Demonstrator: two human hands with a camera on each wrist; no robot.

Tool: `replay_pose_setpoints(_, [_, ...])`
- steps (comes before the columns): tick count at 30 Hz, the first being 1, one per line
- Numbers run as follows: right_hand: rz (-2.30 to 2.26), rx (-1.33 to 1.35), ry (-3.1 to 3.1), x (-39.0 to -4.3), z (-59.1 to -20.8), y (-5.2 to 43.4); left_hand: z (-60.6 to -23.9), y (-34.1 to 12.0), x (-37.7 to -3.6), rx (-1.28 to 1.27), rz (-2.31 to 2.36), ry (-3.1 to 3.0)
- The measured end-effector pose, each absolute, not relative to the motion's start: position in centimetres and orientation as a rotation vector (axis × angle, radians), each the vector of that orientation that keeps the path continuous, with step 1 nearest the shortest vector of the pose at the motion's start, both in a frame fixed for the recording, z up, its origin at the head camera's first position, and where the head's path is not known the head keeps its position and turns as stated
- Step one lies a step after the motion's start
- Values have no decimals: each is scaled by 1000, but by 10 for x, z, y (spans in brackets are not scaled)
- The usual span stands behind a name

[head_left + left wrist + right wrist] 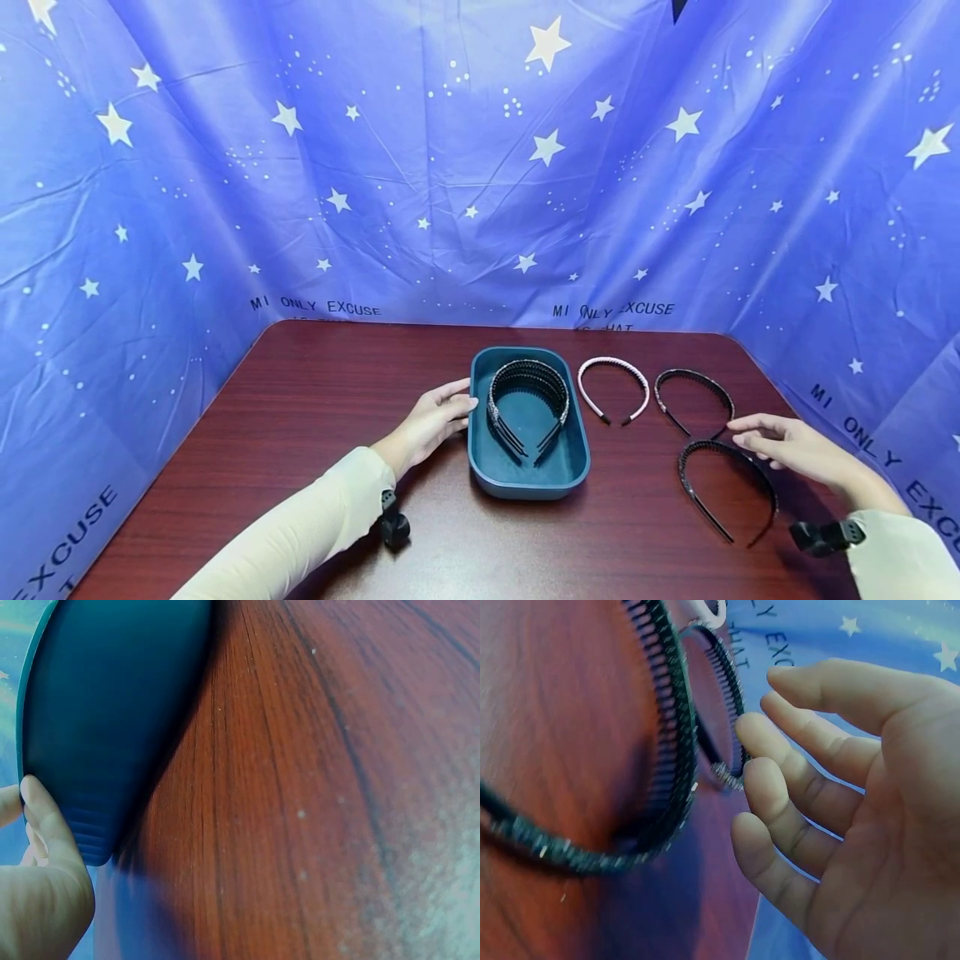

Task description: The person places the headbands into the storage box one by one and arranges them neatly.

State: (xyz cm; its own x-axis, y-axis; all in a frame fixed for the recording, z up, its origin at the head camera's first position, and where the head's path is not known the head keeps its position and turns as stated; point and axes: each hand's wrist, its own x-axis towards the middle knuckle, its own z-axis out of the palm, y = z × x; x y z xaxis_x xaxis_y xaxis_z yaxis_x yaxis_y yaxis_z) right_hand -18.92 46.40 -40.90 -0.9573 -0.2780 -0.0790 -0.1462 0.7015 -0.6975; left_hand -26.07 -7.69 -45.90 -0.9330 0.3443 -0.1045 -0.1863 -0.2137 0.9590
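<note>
Over the reddish table (337, 371), my left hand (431, 421) pinched the rim of the teal box (528, 490), seemingly to steady it around its nested headbands (528, 370), while my right hand (798, 450), fingers loosely parted, held nothing beside two black headbands (712, 445).

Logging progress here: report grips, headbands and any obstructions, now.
Left grip touching left side of teal bin, several headbands inside. Right grip empty, by two loose black headbands. Pink headband right of bin. Nothing visibly blocking right grip.
</note>
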Motion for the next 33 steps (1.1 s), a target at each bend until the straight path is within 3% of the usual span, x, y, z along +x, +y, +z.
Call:
replay_pose_setpoints(10, [-1108,-135,2645,-181,-423,483,-459,-76,-261,182,2212,1707])
replay_pose_setpoints(33, [-1094,-131,2637,-177,-434,476,-462,-76,-262,186,2225,1698])
